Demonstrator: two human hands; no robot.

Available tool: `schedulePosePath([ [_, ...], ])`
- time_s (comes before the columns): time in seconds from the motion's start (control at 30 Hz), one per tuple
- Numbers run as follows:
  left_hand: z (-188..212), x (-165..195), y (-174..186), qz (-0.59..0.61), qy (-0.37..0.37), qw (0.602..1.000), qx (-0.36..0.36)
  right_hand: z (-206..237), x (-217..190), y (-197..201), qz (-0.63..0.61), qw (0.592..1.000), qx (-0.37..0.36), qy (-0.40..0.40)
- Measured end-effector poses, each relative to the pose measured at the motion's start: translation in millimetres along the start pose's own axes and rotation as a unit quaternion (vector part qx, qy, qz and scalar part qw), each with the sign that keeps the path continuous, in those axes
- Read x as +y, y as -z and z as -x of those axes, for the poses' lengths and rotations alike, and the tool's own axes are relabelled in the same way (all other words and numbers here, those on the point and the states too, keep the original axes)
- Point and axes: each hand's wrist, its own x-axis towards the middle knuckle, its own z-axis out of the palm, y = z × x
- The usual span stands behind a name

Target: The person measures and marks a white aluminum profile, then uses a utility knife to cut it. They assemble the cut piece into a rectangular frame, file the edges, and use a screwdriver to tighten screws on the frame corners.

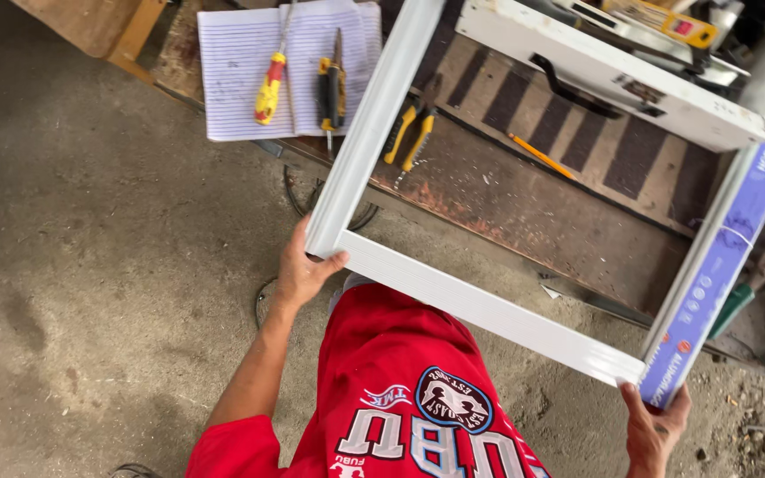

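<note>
Left hand [301, 270] fingers curl around the white frame [475, 305] corner; right hand [657, 429] apparently grips the opposite corner, fingers partly hidden. Bare concrete floor [90, 265] lies beyond the left fingers.

white frame [480, 305], red shirt [400, 372], yellow-red screwdriver [269, 87]

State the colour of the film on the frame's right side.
Blue film with small light markings; the head view shows it.

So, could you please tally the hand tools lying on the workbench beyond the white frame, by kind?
Screwdrivers: 2, the red-and-yellow screwdriver and the yellow-and-black screwdriver, both on the lined paper
Pliers: 1, the yellow-handled pliers, seen through the white frame
Pencils: 1, the orange pencil
Total: 4
</note>
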Motion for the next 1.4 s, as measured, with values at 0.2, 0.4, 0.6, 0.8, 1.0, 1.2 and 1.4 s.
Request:
schedulePosePath([
  [0.2, -4.0, 0.6, 16.9, -0.039, 0.012, 0.999, -0.020, 5.5, -19.9, -12.1, 0.061, 0.998, 0.011, -0.017],
  [0.4, -81.2, -12.2, 60.1, -0.098, 0.024, 0.995, 0.002, 12.2, -96.5, -43.4, 0.259, 0.944, 0.120, -0.165],
  [0.6, -228.4, -9.5, 50.1, -0.319, -0.190, 0.927, 0.055, 43.7, -176.3, -152.0, 0.164, 0.965, 0.201, 0.033],
  [0.8, -259.7, -12.5, 42.5, -0.396, -0.153, 0.905, -0.029, 69.9, -197.3, -228.6, 0.011, 0.996, 0.061, 0.057],
  [1.0, -263.7, -15.9, 47.9, -0.391, -0.162, 0.906, -0.025, 82.3, -198.8, -259.4, 0.046, 0.991, 0.038, 0.119],
  [1.2, -257.8, -14.3, 45.1, -0.369, -0.176, 0.913, -0.008, 75.3, -217.1, -275.9, 0.015, 0.990, 0.009, 0.139],
  [1.4, -254.9, -13.3, 45.8, -0.349, -0.146, 0.925, -0.028, 77.2, -225.3, -295.7, -0.029, 0.988, -0.021, 0.151],
])
